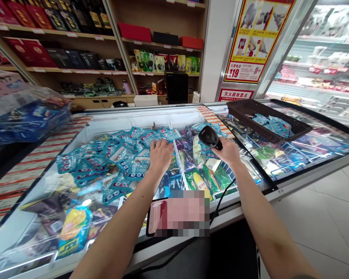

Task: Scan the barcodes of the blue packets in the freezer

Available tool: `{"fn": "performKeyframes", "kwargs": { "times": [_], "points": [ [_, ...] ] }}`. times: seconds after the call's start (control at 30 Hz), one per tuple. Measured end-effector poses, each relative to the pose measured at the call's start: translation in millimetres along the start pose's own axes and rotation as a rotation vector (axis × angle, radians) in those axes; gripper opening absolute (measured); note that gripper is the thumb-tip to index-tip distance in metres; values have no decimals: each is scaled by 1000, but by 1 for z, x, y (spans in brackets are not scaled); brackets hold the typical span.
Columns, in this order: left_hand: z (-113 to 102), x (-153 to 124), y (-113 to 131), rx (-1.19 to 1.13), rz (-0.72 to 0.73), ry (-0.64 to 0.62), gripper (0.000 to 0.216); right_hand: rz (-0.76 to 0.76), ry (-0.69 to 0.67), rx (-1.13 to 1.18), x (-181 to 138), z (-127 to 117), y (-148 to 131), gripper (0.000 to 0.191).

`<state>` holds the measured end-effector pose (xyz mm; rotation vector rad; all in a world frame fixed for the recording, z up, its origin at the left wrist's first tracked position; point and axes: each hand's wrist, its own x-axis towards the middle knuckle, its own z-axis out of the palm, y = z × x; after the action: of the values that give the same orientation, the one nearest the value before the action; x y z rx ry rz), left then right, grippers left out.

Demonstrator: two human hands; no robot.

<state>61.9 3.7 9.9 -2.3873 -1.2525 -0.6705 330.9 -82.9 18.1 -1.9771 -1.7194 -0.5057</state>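
My left hand (pixel 160 154) reaches into an open chest freezer (pixel 128 118) and lies palm down on a heap of light blue ice-cream packets (pixel 119 155), fingers spread flat on them. My right hand (pixel 229 151) is closed round the grip of a black barcode scanner (pixel 209 136), its head pointing left and down over the mixed packets (pixel 200 170) in the neighbouring compartment. The scanner's cable (pixel 221 201) runs down over the freezer's front edge. A white wire divider (pixel 180 166) separates the two compartments.
A dark brown wicker tray (pixel 244 110) holding several blue packets sits on the glass lid at the right. A device with a blurred screen (pixel 163 217) lies on the front rim. Wooden shelves of boxed goods (pixel 75 58) stand behind; a refrigerated display (pixel 322 69) is at the right.
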Motion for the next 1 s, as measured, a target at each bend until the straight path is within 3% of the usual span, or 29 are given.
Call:
{"fn": "performKeyframes", "kwargs": {
  "times": [0.6,0.77,1.0],
  "points": [
    [-2,1,7,-107,155,18,35,2,31,0,4,-8,3,36],
    [0,2,8,-140,211,-20,36,-80,28,-9,10,-12,7,36],
    [2,3,6,-179,251,-89,38,-220,43,24,-3,-5,33,32]
  ]
}}
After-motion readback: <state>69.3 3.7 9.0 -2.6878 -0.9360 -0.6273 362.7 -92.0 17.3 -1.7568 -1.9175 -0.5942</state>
